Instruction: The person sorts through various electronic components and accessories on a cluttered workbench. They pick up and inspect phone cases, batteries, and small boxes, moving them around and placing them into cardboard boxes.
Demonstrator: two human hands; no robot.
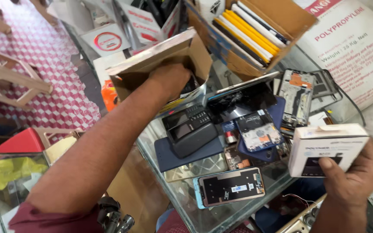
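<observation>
Left side: the left hand (171, 80) reaches forward on a long, nearly straight arm into a tilted brown cardboard box (165, 64) at the far edge of the glass desk (186, 203). The fingers are hidden inside the box, so whether they are spread or closed on something cannot be told. Nothing has come out of this box as yet, as far as the view shows.

Centre: loose phone parts lie unsorted on the desk, among them a dark keypad phone (189, 129), a cracked screen panel (242, 101) and a pale blue phone frame (229, 186).

Right side: the right hand (348, 174) is closed around the lower edge of a small white box (327, 149), thumb across its face, lifted clear of the desk near the body. That box appears shut and unopened.
</observation>
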